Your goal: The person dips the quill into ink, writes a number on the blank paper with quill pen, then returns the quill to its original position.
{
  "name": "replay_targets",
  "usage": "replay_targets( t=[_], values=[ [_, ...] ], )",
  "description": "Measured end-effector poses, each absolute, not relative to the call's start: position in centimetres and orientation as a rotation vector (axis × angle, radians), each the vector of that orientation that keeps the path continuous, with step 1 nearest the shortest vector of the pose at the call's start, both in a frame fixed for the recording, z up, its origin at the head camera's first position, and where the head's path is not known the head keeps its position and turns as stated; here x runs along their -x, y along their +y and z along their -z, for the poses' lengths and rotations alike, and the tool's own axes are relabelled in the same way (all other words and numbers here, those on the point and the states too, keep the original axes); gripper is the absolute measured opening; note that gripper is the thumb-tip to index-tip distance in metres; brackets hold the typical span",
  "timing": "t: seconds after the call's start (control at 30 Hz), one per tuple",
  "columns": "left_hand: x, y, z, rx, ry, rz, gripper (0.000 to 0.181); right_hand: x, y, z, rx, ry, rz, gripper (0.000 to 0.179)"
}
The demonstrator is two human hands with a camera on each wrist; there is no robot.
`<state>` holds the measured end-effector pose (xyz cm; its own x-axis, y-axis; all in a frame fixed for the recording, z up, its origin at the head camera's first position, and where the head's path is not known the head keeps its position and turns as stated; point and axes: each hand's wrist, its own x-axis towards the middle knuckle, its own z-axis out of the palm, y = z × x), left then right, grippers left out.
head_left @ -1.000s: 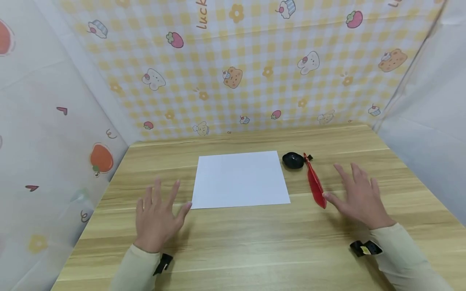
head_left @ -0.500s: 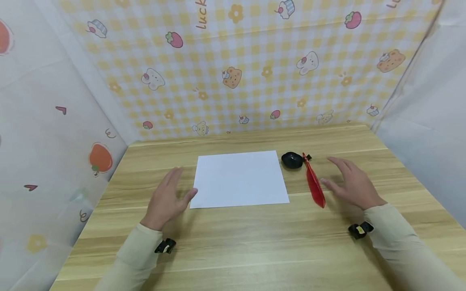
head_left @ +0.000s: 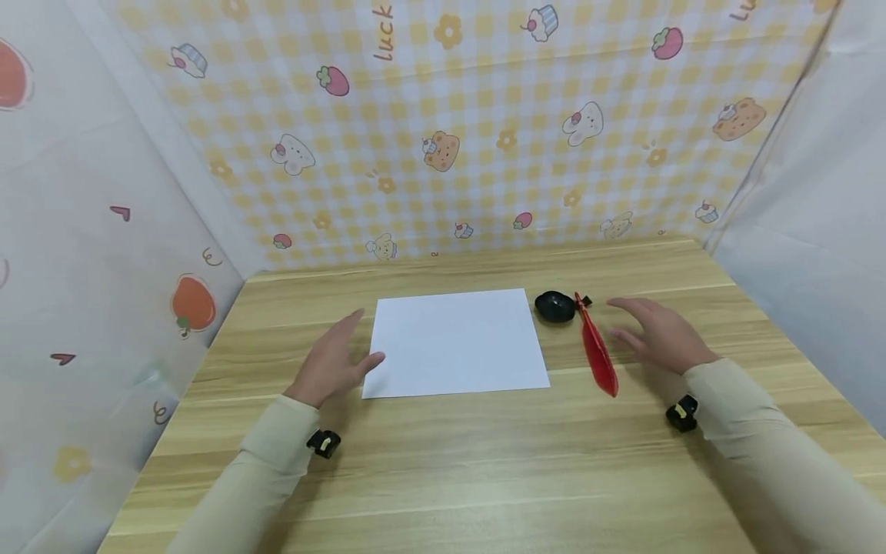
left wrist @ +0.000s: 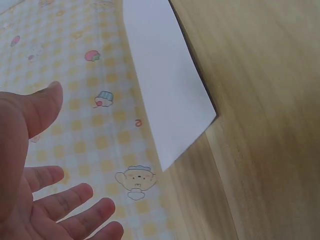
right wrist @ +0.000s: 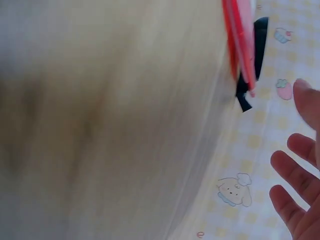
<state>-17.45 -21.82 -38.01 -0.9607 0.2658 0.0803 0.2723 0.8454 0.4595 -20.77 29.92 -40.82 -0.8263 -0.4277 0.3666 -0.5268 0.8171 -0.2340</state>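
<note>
1. Red feather (head_left: 599,355): it lies on the wooden table (head_left: 471,469), right of the white sheet (head_left: 457,344), its broad end toward the person and its narrow end beside the black dish (head_left: 555,307), seemingly across the dish's stubby handle (head_left: 587,301).
2. By its look, the feather should be very light, with a fairly stiff spine and a softer, easily bent vane. Its material cannot be told for sure.
3. The best hold is probably a light pinch on the slim stem near the narrow end; squeezing the broad part could crease it.
4. The right hand (head_left: 661,335) hangs just right of the feather, thumb apart from loosely bent fingers, holding nothing.
5. The left hand (head_left: 328,365) is by the sheet's left edge, fingers spread in the wrist view and thumb well apart, with nothing in its grasp.
6. The sheet lies flat and looks thin and light; it would likely slide or crease easily, so an edge or corner suits a hold.
7. The dish is the only container, small and glossy, so perhaps slippery. Its hollow shows just black with a shine; whether anything dark is inside cannot be told.
</note>
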Motion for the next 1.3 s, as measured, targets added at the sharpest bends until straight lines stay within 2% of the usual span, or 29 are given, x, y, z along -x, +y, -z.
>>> replay_targets(
  t=[0.6,1.0,1.3],
  values=[
    [21.0,-21.8,38.9,0.448,-3.178,0.746,0.089,24.5,30.0,41.0,-0.859,-2.779,-0.349,0.042],
    [21.8,-22.4,39.5,0.528,-3.250,0.667,0.090,25.2,29.7,41.0,-0.898,-2.808,-0.282,0.038],
    [22.8,-22.4,39.8,0.491,-3.329,0.646,0.086,26.0,29.1,41.3,-0.977,-2.789,-0.214,0.035]
  ],
)
